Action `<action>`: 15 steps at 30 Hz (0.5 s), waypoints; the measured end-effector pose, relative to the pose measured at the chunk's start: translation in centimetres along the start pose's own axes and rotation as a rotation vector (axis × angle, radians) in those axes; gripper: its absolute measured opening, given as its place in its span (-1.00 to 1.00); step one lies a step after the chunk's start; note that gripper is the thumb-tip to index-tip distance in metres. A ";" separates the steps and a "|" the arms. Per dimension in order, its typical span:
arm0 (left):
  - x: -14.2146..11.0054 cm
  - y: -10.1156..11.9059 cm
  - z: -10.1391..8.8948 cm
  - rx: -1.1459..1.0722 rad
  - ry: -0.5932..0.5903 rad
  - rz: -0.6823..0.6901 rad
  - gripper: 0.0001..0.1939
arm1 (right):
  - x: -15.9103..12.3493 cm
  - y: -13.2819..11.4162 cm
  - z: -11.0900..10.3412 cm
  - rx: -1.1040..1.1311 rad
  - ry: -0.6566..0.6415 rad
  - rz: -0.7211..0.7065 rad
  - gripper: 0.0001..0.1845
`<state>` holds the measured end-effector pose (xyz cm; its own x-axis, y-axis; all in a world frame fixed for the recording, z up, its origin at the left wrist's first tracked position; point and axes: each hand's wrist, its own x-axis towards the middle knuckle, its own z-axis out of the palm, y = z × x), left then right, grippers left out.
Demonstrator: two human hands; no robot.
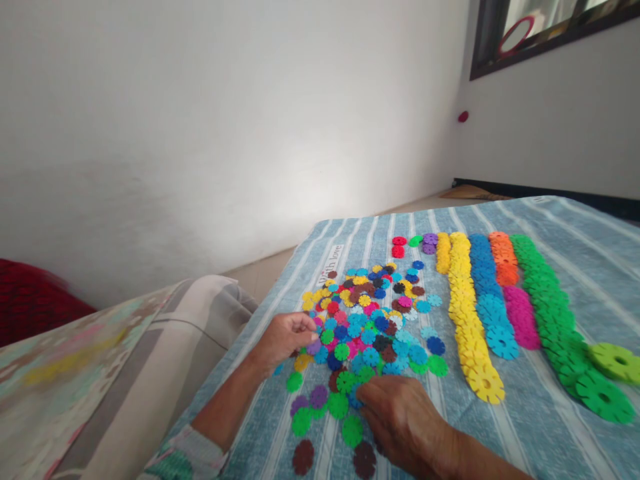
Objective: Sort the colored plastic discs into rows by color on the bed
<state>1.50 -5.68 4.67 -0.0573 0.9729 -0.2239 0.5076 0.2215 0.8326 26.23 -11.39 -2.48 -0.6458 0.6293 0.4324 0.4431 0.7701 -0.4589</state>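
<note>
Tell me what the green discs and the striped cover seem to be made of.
The green disc looks like moulded plastic with a smooth, low-sheen finish: its colour is even and its notched edges are crisp. The striped cover looks like a matte woven fabric, perhaps cotton, since it lies in soft, shallow folds, though the exact fibre can't be told from here.

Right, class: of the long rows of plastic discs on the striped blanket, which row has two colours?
The row between the blue row and the green row: orange discs at the far end, magenta discs at the near end. The rest are single-colour.
</note>
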 end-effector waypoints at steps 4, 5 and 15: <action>-1.6 -0.5 0.8 0.022 0.004 0.002 -0.74 | 0.0 0.1 0.0 -0.004 0.001 -0.001 -0.79; -1.9 -0.6 0.9 0.032 0.003 -0.003 -0.75 | 0.0 0.1 0.0 -0.006 -0.002 -0.003 -0.78; -4.4 -1.0 2.2 0.143 -0.066 -0.040 -0.79 | -0.2 0.0 -0.3 -0.026 -0.047 -0.005 -0.76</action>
<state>3.18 -10.33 3.70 -0.0257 0.9561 -0.2920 0.6232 0.2437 0.7431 26.52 -11.47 -2.33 -0.6762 0.6200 0.3978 0.4552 0.7763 -0.4361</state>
